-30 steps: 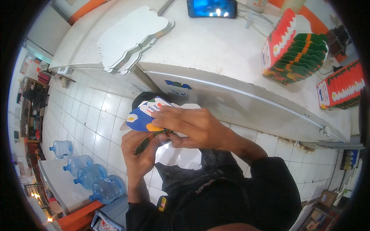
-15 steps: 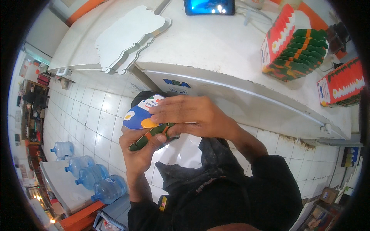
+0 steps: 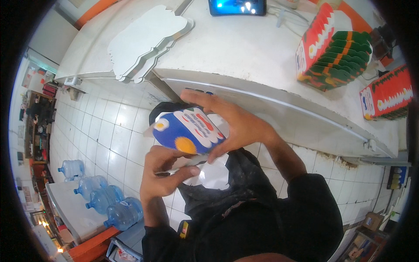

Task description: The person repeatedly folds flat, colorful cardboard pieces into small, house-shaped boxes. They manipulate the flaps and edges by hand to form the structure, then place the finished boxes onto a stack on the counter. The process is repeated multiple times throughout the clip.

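A blue paper food carton (image 3: 168, 135) with a white printed panel, an egg picture and an orange round patch is held over my lap. My right hand (image 3: 238, 122) grips its right side, thumb at the near corner and fingers along the far edge. My left hand (image 3: 161, 174) is closed on the near left edge, its thumb lying over a pale flap; the fingers behind are partly hidden. Beneath, a white glossy carton blank (image 3: 216, 172) lies on my dark-clothed lap.
On the white counter (image 3: 244, 48) lies a stack of flat white blanks (image 3: 144, 39). Nested red and green cartons (image 3: 345, 56) stand at its right, with another nested stack (image 3: 386, 96) nearer the edge. A phone (image 3: 238, 6) is at the back. Blue water jugs (image 3: 124, 214) stand left.
The carton has turned, so its blue face now shows more fully and its green side is out of sight. My right hand has opened wider and moved round to its right side.
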Tool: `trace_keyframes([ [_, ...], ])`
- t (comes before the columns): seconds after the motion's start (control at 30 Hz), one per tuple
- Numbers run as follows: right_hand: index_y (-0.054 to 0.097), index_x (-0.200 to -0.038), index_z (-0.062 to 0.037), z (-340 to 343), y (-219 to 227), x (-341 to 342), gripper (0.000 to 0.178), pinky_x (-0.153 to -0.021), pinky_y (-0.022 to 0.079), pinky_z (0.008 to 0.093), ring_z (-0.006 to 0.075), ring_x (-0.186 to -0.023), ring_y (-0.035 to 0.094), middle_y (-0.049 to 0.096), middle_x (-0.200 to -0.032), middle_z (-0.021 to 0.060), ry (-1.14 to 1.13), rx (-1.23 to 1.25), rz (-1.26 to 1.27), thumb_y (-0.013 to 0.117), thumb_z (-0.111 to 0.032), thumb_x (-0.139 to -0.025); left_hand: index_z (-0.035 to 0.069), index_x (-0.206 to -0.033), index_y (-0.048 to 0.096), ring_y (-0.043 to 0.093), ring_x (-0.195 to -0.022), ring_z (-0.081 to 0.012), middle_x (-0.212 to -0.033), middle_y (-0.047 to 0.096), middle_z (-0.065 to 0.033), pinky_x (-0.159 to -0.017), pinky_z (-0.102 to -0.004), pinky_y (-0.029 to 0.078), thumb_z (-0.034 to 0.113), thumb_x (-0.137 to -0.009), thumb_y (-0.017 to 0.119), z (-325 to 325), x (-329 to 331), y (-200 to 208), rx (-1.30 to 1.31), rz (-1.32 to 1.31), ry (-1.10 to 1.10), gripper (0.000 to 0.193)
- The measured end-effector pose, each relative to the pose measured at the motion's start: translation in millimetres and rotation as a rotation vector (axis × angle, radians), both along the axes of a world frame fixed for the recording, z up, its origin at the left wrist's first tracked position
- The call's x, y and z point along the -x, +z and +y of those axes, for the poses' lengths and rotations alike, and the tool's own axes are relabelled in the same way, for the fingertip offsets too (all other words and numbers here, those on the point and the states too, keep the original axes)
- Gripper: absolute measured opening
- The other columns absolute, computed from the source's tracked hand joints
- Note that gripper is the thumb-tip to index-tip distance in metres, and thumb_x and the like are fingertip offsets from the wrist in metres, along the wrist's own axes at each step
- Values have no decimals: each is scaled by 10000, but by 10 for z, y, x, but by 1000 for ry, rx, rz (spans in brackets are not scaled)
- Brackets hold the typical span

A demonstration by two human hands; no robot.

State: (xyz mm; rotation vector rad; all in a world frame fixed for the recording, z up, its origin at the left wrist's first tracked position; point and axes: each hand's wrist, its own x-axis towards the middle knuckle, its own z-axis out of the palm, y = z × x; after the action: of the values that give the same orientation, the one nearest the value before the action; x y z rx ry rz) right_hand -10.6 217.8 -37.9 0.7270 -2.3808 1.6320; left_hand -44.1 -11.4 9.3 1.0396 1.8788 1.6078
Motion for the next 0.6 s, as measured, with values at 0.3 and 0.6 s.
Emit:
trace_keyframes([
  [0.3,68,-1520,-134,346,74,-68,1352,-1107,320,452,303,-1354,335,269,-1499,153,-216,292,31,936,-151,-484,73,-1400,364,472,-1247,-374,-1344,467,-229,-1003,-471,412,410,-553,892,-72,190,-25,-395,786,365,1053],
  [0.6,-18,-1514,-72,77,38,-205,1455,-1158,207,426,275,-1440,151,65,-1574,166,-76,291,-72,958,-225,-446,40,-1102,666,629,-1001,-204,-1084,664,-71,-858,-332,503,204,-599,888,-369,68,-1366,338,140,36,573],
])
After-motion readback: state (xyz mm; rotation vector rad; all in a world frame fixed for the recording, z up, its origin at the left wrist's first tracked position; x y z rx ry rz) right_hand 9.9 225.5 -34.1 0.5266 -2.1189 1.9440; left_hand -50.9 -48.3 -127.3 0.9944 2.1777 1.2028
